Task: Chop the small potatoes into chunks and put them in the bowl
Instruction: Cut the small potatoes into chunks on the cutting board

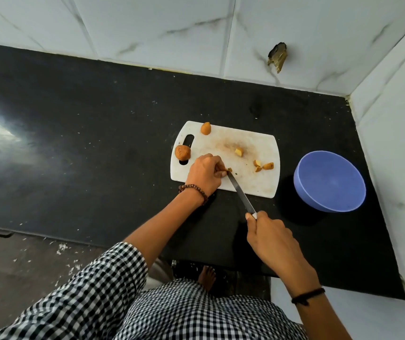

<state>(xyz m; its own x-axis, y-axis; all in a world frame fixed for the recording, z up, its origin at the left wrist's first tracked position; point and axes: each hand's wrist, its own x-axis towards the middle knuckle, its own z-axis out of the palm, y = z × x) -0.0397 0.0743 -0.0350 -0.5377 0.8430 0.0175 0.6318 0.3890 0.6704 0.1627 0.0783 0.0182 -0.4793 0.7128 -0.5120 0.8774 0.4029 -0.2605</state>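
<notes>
A white cutting board (255,143) lies on the black counter. My left hand (205,171) pinches a small potato piece (229,170) against the board. My right hand (268,235) grips a knife (240,192) by the handle, and the blade tip meets that piece. Two whole small potatoes rest on the board's left side, one (182,152) by the handle slot and one (205,128) at the far edge. A cut chunk (239,152) lies mid-board, and more chunks (264,166) lie near the right edge. A blue bowl (302,182) stands right of the board.
Marble-tiled walls close off the back and the right side of the counter (98,143). The counter's front edge runs near my body, with the floor and a bare foot (206,277) below. Glare lights the counter's far left.
</notes>
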